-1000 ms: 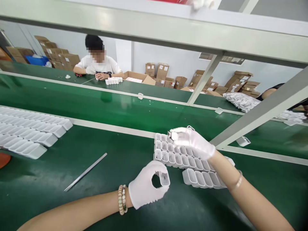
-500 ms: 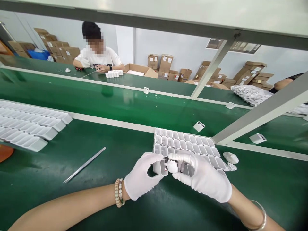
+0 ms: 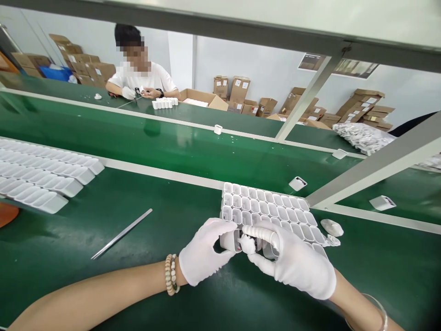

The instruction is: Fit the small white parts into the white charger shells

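Two white-gloved hands meet near the front edge of the green bench surface [image 3: 103, 285]. The left hand [image 3: 206, 252] grips one white rounded plastic shell [image 3: 230, 240] between thumb and fingers, its open end turned to the right. The right hand [image 3: 296, 265] pinches one small white insert piece [image 3: 247, 244] with thumb and forefinger, and the piece touches the shell's open end.

Just behind the hands stands one block of white open-topped shells packed in rows [image 3: 267, 207], reaching to the surface's back rail. Three rows show in full; the nearest part is hidden by the right hand. Two small white loose caps [image 3: 331, 227] lie at the block's right end.

One long thin steel pair of tweezers [image 3: 122, 233] lies slantwise towards the left, well apart from the hands, with bare green on both sides. At the left edge, four long rows of white shells [image 3: 44, 177] run off the surface.

Beyond the back rail, four single white shells [image 3: 298, 183] lie scattered along the green conveyor belt [image 3: 172, 147]. A person in a white shirt [image 3: 141, 80] sits at the far side, both hands on the bench there.
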### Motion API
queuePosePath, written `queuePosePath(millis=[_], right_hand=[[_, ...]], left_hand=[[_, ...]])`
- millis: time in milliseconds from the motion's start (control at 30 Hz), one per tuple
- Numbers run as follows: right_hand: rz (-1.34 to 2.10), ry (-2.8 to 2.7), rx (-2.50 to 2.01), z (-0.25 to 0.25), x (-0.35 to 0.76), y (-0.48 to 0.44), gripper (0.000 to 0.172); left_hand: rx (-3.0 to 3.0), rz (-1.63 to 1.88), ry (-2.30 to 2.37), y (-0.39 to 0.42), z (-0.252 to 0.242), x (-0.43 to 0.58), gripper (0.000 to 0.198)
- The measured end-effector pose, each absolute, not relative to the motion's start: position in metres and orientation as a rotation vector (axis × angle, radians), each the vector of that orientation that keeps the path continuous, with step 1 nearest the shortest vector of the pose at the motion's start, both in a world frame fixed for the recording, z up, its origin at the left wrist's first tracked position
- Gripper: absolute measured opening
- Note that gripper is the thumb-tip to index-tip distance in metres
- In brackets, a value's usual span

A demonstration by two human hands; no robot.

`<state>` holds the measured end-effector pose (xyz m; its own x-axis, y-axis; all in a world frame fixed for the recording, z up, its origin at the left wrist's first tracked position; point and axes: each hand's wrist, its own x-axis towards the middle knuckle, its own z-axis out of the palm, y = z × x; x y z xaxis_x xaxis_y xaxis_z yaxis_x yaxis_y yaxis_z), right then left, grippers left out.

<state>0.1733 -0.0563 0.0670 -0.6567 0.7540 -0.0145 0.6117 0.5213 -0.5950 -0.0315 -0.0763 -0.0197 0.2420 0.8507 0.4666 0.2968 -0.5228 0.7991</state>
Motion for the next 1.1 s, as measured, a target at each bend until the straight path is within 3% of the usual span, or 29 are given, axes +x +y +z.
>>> queuePosePath(millis=[300,500,567,733,767,900,1100], right_hand=[[0.889,-2.584,-1.144,0.066,0.176,-0.051,0.010],[0.964,-2.588,-1.161,0.065,0.175,-0.053,0.008],[0.999,-2.570,-1.178,0.060,0.176,-0.052,0.009],[0.952,-2.354,-1.251,0.035,0.181,-0.050,0.061],[0.885,-2.318,-1.260,0.031,0.181,-0.051,0.060],[0.675,-2.373,-1.274,0.030,0.177,-0.059,0.024],[0.674,-2.482,-1.366,0.047,0.166,-0.068,0.017]], left_hand=[[1.932,1.270,0.993,-0.076,-0.021,-0.033,0.049],[1.963,1.116,0.974,-0.076,-0.011,-0.032,0.026],[1.949,1.128,0.972,-0.076,-0.011,-0.033,0.027],[1.888,1.247,0.947,-0.077,-0.017,-0.033,0.042],[1.871,1.256,0.961,-0.077,-0.018,-0.033,0.043],[1.802,1.265,1.012,-0.078,-0.018,-0.032,0.044],[1.733,1.237,1.057,-0.080,-0.019,-0.032,0.041]])
